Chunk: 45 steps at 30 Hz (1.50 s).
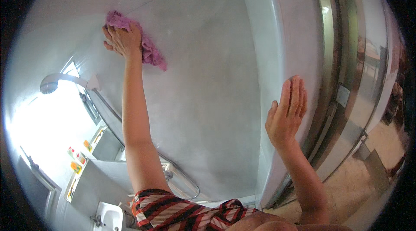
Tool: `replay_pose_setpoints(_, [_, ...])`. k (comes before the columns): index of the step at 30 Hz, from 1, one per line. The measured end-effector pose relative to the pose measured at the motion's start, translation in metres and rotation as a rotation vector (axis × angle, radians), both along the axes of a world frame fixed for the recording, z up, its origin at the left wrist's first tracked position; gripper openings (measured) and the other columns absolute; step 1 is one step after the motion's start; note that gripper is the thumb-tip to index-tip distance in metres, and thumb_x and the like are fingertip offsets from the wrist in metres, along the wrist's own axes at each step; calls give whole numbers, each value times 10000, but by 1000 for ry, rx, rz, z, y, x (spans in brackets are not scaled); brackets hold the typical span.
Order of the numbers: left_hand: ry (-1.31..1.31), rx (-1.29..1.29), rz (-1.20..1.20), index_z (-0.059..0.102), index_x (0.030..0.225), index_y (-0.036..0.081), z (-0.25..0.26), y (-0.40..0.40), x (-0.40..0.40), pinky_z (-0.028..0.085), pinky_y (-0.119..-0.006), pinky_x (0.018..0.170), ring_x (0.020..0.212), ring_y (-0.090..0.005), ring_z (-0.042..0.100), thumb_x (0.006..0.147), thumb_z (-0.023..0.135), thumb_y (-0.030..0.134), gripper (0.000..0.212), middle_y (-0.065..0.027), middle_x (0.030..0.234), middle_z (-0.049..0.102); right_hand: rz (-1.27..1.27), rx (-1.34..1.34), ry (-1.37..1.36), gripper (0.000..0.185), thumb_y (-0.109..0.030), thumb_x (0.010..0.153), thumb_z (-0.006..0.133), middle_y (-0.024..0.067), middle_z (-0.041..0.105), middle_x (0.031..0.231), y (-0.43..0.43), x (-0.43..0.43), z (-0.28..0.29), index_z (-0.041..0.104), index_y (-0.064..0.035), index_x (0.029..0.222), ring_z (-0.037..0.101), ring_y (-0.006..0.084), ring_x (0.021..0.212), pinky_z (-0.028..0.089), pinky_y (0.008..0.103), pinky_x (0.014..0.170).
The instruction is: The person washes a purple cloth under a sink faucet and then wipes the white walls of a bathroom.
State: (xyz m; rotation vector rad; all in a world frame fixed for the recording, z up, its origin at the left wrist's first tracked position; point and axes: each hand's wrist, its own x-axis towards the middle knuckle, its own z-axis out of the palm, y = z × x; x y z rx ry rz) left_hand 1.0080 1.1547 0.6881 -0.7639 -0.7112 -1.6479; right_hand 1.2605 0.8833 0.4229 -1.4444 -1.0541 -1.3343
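Observation:
My left hand [124,39] is raised at the upper left and presses a pink cloth [151,54] against the grey wall [208,94]. The cloth is crumpled under the fingers, and one end hangs down to the right of the wrist. On the right, my right hand [287,112] lies flat against the pale edge of the wall beside a metal door frame [346,68]. Its fingers point upward, and no object shows in it.
A shower head [50,83] on a holder, with a hose, is left of my left arm. Lower left are a bright window, a shelf with bottles [79,156] and a white washbasin [112,218]. A tiled floor [344,179] shows beyond the frame.

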Motion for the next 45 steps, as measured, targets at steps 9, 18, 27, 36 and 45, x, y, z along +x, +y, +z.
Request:
replay_pose_setpoints(9, [759,-295,-396,633,1008,53,3,-91,194,399,-476,907,1051,-292,540,778,500,140,279,-134,1033,622,34,24,-15,483,-69,862,460,219,367,1386,0,-1,5,378,39,1326,354,354,1294,232,466,1085])
replay_pose_setpoints(18, [670,-404,-90,502,1246,102,-19,-98,156,310,-445,1045,1220,-300,437,829,476,161,422,-119,1274,507,37,34,-9,526,-66,838,491,198,337,1415,3,1,2,373,8,1345,328,332,1320,213,446,1095])
replay_pose_setpoints(27, [758,-213,-121,539,1162,41,-18,-91,173,367,-443,984,1240,-284,400,827,486,164,361,-116,1273,503,52,14,-4,502,-83,897,437,175,301,1438,-2,0,2,313,6,1375,262,287,1357,179,423,1116])
replay_pose_setpoints(36, [793,-448,-102,467,1276,53,1,-100,160,320,-462,1039,1282,-320,367,884,456,227,429,-158,1344,446,66,48,-1,540,-64,835,492,172,352,1417,0,2,3,372,-16,1359,331,295,1326,208,435,1098])
replay_pose_setpoints(45, [558,-409,27,542,1260,253,39,-94,146,142,-476,1110,1357,-333,227,874,498,290,390,-92,1475,293,37,37,-10,558,-62,828,495,163,343,1425,2,9,-1,358,-18,1366,316,294,1335,194,434,1105])
